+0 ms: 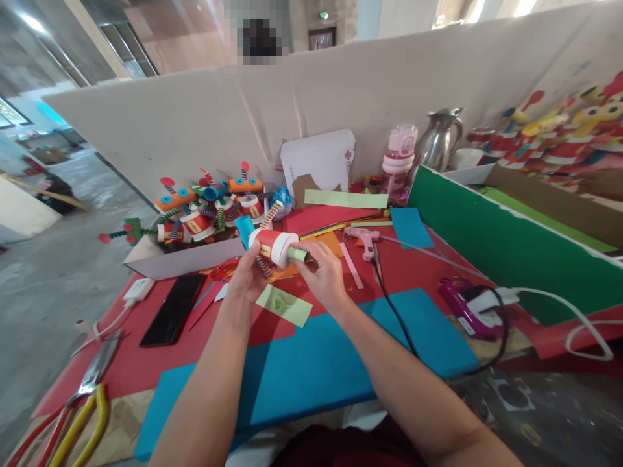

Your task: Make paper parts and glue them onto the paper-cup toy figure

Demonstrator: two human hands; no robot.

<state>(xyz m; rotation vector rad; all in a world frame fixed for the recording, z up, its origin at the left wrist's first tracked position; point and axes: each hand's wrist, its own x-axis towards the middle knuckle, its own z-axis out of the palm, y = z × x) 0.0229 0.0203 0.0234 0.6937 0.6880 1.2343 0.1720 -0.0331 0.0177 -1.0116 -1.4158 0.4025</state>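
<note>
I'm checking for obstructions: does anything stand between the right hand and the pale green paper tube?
Nothing visible does. The right hand directly grips the pale green paper tube, at the white end of the red-and-white cylindrical cup that the left hand holds.

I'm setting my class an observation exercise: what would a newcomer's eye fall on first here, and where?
Probably the red-and-white figure in the middle, held in the left hand, while the right hand holds a pale green paper roll at its white end. Next might come the large box with a green side on the right, then the colourful figures crowded in a white box at left.
</note>
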